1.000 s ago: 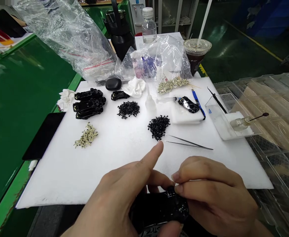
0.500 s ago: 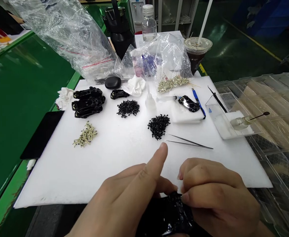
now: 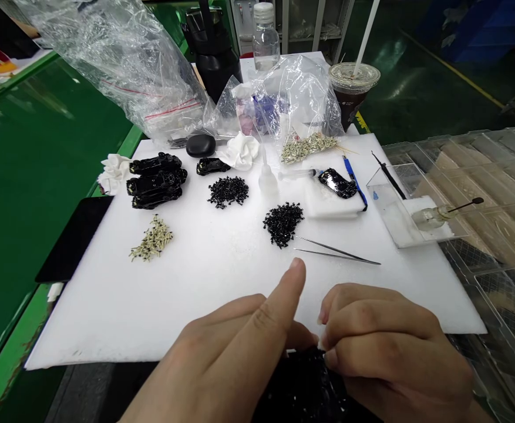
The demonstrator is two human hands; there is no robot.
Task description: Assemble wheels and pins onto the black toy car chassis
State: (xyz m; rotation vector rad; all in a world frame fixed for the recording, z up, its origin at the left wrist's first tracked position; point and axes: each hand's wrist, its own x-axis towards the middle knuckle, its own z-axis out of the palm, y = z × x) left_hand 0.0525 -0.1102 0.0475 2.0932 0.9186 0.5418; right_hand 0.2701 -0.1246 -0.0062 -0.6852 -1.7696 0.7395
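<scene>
My left hand point(image 3: 235, 346) is wrapped round a glossy black toy car body point(image 3: 303, 388) at the bottom of the view, thumb raised. The closed fingers of my right hand point(image 3: 389, 341) press at the far right corner of that car body. Anything small between those fingertips is hidden. Beyond my hands lie metal tweezers point(image 3: 339, 254), beside a heap of tiny black parts point(image 3: 283, 224). A second heap of tiny black parts point(image 3: 228, 192) sits farther left. Several black toy cars point(image 3: 155, 181) are grouped at the left, behind a pile of pale, dark-tipped small pieces point(image 3: 152, 238).
Another black car body point(image 3: 337, 183) rests on a white pad near a blue pen point(image 3: 354, 182). A squeeze bottle point(image 3: 268, 181) stands mid-board. At right, a clear tray point(image 3: 393, 226) holds a small glass bottle point(image 3: 428, 218). A drink cup point(image 3: 352, 94) and plastic bags point(image 3: 301, 97) stand behind.
Both hands have shifted slightly to the right with the car body, which is tilted a little differently. My right fingertips stay at its corner.
</scene>
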